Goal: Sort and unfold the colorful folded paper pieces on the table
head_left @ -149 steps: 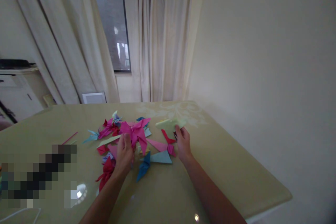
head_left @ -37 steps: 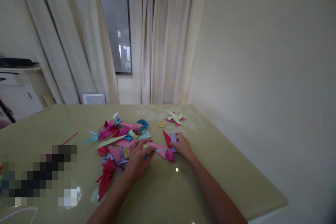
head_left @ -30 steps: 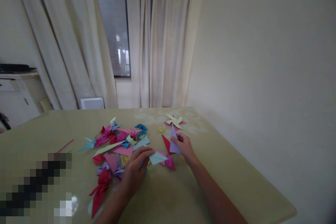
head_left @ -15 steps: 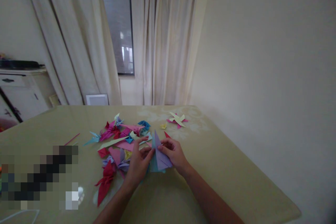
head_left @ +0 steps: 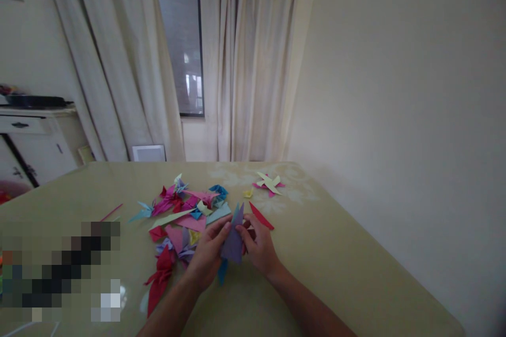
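Note:
Both my hands meet over the table and pinch folded paper pieces between them. My left hand grips the left edge of a purple folded paper piece, with a blue folded piece showing below and behind it. My right hand holds the same purple piece from the right. A pile of coloured folded paper shapes lies just left of and beyond my hands. A red paper strip lies right behind my right hand.
The yellow-green table ends at a wall on the right. A pale green and pink pinwheel sits at the far side. A red folded shape lies near left. Curtains and a window stand behind.
Earlier my hands worked apart in the pile; my right hand picked up the purple piece, my left a blue one. They have come together and lifted the pieces nearer to me.

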`<state>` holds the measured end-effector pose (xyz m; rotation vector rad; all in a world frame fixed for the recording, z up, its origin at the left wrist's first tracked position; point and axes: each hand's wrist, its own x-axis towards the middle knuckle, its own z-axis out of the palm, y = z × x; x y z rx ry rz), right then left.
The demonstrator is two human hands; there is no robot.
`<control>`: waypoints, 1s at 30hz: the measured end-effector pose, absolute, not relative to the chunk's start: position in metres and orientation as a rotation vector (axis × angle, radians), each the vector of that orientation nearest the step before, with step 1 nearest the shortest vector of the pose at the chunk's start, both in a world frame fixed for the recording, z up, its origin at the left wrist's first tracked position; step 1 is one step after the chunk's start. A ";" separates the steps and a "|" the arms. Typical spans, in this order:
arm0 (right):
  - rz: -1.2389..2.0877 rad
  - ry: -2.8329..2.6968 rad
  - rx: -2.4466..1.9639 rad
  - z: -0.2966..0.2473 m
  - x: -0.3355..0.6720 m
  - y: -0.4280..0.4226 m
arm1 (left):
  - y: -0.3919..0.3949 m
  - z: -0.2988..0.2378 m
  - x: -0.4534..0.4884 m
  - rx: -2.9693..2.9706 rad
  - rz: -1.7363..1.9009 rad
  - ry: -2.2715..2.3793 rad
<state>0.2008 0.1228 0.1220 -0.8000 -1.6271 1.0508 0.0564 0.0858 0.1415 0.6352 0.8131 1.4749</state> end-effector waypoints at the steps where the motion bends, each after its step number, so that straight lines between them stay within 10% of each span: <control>1: 1.022 -1.639 -0.803 0.122 0.201 0.122 | 0.085 0.143 0.058 0.627 1.463 0.792; 18: 0.784 -1.790 -0.920 0.132 0.208 0.127 | 0.085 0.131 0.065 0.639 1.503 0.958; 30: 0.505 -1.919 -1.762 0.113 0.270 0.182 | 0.092 0.133 0.058 0.594 1.714 0.788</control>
